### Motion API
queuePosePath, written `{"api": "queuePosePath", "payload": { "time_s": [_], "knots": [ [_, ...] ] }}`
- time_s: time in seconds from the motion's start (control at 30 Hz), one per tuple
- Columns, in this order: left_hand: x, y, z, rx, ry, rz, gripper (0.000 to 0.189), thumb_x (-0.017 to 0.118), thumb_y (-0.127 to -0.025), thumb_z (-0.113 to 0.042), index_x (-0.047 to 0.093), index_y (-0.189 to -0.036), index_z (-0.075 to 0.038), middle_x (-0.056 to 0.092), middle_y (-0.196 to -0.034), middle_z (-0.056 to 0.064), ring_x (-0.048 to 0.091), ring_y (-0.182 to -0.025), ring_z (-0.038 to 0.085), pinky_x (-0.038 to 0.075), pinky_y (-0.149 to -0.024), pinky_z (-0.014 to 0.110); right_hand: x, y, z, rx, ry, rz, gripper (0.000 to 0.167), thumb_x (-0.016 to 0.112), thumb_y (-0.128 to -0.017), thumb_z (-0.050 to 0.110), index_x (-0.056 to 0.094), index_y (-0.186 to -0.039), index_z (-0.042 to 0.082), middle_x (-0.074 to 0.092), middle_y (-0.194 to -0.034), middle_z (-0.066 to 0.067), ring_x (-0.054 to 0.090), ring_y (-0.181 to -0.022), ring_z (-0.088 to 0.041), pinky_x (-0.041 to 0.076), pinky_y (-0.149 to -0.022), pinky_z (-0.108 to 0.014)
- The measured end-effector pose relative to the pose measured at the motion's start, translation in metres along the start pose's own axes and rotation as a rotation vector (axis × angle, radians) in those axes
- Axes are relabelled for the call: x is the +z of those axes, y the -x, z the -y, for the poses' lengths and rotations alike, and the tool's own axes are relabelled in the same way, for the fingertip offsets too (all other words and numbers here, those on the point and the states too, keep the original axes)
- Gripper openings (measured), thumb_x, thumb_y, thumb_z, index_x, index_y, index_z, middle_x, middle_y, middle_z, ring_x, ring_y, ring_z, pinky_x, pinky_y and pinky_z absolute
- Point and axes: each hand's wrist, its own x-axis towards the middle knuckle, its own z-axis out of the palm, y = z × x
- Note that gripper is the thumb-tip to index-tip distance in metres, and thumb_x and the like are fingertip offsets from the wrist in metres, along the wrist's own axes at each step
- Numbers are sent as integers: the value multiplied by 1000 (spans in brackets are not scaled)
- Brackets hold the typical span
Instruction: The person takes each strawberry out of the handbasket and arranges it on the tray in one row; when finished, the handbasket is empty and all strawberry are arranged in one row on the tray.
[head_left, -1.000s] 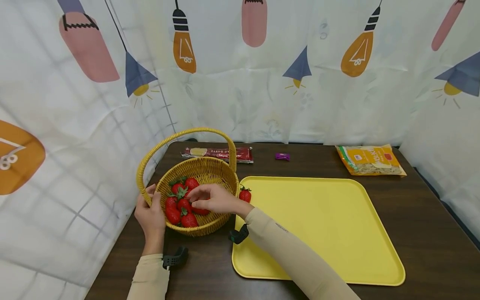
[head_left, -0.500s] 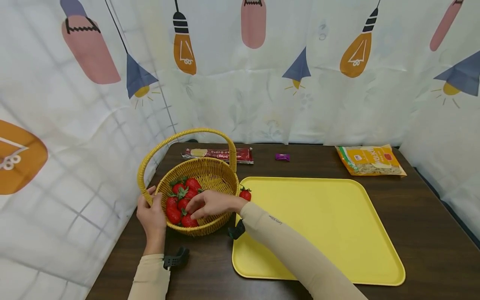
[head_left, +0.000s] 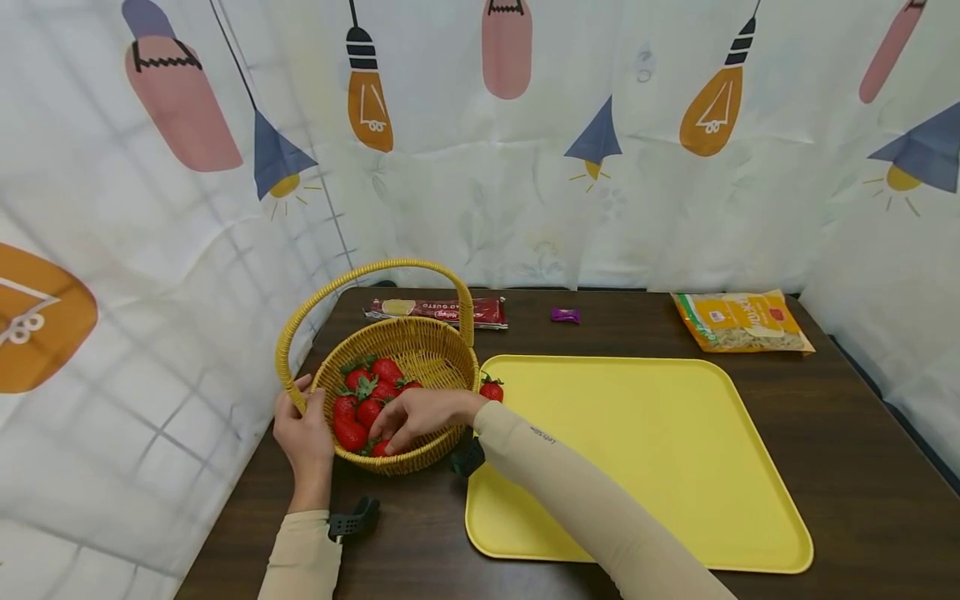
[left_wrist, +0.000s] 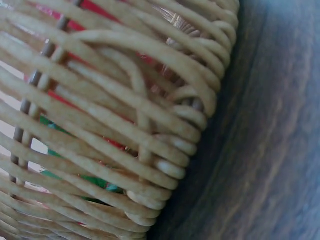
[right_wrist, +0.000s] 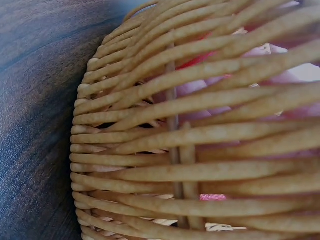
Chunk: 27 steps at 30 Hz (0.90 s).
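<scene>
In the head view, a yellow wicker basket (head_left: 442,354) with a tall hoop handle stands at the left of the table, holding several red strawberries (head_left: 369,412) with green leaves. My left hand (head_left: 306,437) grips the basket's left side by the foot of the handle. Inside the basket, my right hand (head_left: 423,415) has its fingers and thumb curled about a strawberry (head_left: 380,449) near the front wall, partly covering it. Both wrist views are filled by the basket's woven wall (left_wrist: 115,105), with red and green showing through the gaps on the left one.
Right of the basket lies a yellow tray (head_left: 637,458), with one strawberry (head_left: 491,390) at its left edge. Behind are a long red snack packet (head_left: 480,312), a small purple-wrapped piece (head_left: 566,315) and an orange food bag (head_left: 742,322). A patterned curtain (head_left: 525,208) encloses the table.
My right hand has moved down from the middle of the strawberries to the one by the front wall. A strawberry it covered earlier now shows behind the hand. The left hand stays on the basket.
</scene>
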Motion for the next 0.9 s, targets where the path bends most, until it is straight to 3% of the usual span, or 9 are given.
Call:
{"api": "queuePosePath", "payload": {
  "time_s": [0.33,0.47,0.67,0.9],
  "knots": [
    [-1,1,-1,13,-18,1,29,57,-96,-13,67,-119,2,58,-115,13,49,-93,2,35,-82,22,0,-3,-3,19,-35,69,33,67,-90,4,67,-123,5,68,-111,7,59,-97,-3,48,-86,-20],
    [0,-1,-1,24,-26,1,29,57,-96,-13,68,-118,1,58,-114,14,49,-91,2,34,-81,23,-1,-2,-3,-11,-48,61,34,67,-89,3,65,-123,5,66,-110,6,58,-96,-5,49,-84,-21],
    [0,-2,-1,35,-25,2,28,57,-95,-13,68,-117,1,59,-112,13,49,-89,4,34,-79,23,-1,2,-2,-83,-71,-53,33,74,-85,9,67,-118,11,65,-105,4,54,-88,-7,49,-76,-22],
    [0,-1,-1,36,-30,-1,27,58,-95,-12,69,-115,2,59,-112,12,49,-88,5,34,-78,24,-1,11,2,-127,6,-220,32,77,-85,26,66,-114,19,60,-106,9,48,-85,-7,43,-69,-23]
  ]
}}
